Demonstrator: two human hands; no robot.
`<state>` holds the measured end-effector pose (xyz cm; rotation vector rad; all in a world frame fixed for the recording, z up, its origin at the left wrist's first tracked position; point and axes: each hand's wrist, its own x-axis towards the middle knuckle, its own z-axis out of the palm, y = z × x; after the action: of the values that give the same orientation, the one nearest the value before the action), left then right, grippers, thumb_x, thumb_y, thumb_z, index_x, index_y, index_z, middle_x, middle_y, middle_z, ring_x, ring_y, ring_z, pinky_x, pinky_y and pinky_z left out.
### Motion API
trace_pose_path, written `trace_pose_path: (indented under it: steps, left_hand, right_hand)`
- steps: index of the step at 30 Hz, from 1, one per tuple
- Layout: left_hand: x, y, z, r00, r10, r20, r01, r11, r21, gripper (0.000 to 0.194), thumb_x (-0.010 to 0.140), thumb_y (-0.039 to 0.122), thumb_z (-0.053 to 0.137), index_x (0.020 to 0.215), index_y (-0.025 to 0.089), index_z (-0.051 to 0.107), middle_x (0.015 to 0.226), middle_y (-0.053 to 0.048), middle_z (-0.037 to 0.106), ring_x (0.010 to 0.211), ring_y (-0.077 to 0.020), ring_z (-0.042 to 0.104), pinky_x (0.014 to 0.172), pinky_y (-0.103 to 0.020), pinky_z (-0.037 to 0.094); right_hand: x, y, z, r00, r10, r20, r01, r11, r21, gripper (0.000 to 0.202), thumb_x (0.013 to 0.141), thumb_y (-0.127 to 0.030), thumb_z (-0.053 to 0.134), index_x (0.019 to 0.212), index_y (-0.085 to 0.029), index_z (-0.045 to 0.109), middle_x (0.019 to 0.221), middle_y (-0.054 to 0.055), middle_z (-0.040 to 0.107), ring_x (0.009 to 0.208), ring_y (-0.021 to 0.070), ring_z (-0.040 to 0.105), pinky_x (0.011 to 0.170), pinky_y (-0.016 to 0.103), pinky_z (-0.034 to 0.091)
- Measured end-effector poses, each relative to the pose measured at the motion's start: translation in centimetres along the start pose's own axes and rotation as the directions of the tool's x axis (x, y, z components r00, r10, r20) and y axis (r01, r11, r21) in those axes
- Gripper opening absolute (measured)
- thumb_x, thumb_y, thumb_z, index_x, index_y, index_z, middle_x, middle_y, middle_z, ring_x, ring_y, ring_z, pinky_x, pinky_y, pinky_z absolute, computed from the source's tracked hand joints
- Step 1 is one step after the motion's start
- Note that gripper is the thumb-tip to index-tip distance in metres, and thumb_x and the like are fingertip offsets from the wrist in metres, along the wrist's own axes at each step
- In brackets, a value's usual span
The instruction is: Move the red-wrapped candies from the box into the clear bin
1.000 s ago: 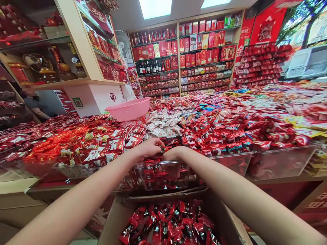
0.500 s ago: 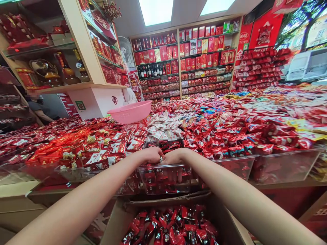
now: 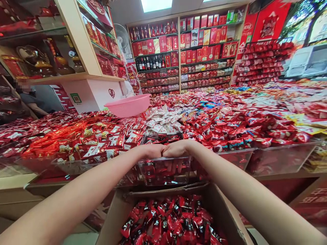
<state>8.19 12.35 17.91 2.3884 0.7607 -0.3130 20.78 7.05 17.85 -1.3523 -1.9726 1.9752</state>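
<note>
Both my hands reach over the front wall of a clear plastic bin [image 3: 163, 180] of red-and-black wrapped candies. My left hand [image 3: 153, 150] is bent down inside its rim, its fingers hidden. My right hand [image 3: 175, 148] meets it, knuckles up. Through the clear wall its fingers show, pointing down and apart, among or just behind the candies. I cannot make out anything held. Below my forearms, an open cardboard box [image 3: 227, 207] contains similar red-and-black wrapped candies [image 3: 171, 221].
Adjoining clear bins [image 3: 283, 158] heaped with wrapped sweets line the counter. White packets [image 3: 163, 120] and a pink plastic basket [image 3: 127, 106] lie beyond my hands. A person [image 3: 33, 100] is at the far left. Shelves of bottles and red boxes [image 3: 166, 44] stand behind.
My two hands have come closer together and sunk slightly into the bin. The view has tilted down a little, showing more of the cardboard box.
</note>
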Motion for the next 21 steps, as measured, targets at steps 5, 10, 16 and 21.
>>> trace_pose_path:
  steps: [5,10,16,21]
  left_hand:
    - [0.13,-0.38,0.01,0.994,-0.034,0.108,0.036,0.999,-0.016,0.021,0.046,0.011,0.062,0.065,0.019,0.065,0.060,0.005,0.064,0.058,-0.0138,0.053,0.052,-0.019,0.039]
    - [0.03,-0.46,0.41,0.987,-0.070,0.142,0.080,0.995,-0.065,0.020,0.048,0.016,0.063,0.067,0.021,0.066,0.059,0.005,0.064,0.053,-0.0116,0.053,0.051,-0.018,0.039]
    - [-0.24,0.23,0.51,0.986,-0.129,0.102,0.136,0.989,-0.063,0.016,0.047,0.022,0.066,0.063,0.019,0.066,0.052,0.004,0.062,0.051,-0.0112,0.052,0.049,-0.017,0.037]
    - [-0.47,0.31,0.44,0.972,-0.166,0.165,0.174,0.984,-0.034,0.020,0.044,0.025,0.070,0.063,0.020,0.067,0.048,0.004,0.062,0.045,-0.0116,0.051,0.045,-0.019,0.036]
  right_hand:
    - [-0.46,0.10,0.26,0.999,-0.031,-0.040,0.030,0.999,-0.036,0.017,0.074,-0.016,0.038,0.074,-0.011,0.055,0.068,0.004,0.064,0.055,0.0099,0.060,0.053,0.022,0.048]
    - [-0.50,0.11,0.28,0.998,-0.025,-0.066,0.019,0.996,-0.092,0.017,0.075,-0.021,0.040,0.076,-0.013,0.055,0.067,0.002,0.064,0.052,0.0082,0.058,0.054,0.021,0.047]
    - [-0.54,-0.25,-0.20,0.905,-0.055,-0.421,-0.118,0.920,-0.373,0.020,0.068,-0.031,0.049,0.076,-0.014,0.055,0.070,0.004,0.062,0.061,0.0154,0.058,0.050,0.023,0.045]
    - [0.25,-0.69,-0.37,0.885,0.102,-0.453,-0.281,0.895,-0.347,0.015,0.061,-0.019,0.056,0.073,-0.011,0.055,0.075,0.008,0.061,0.071,0.0212,0.058,0.055,0.027,0.046]
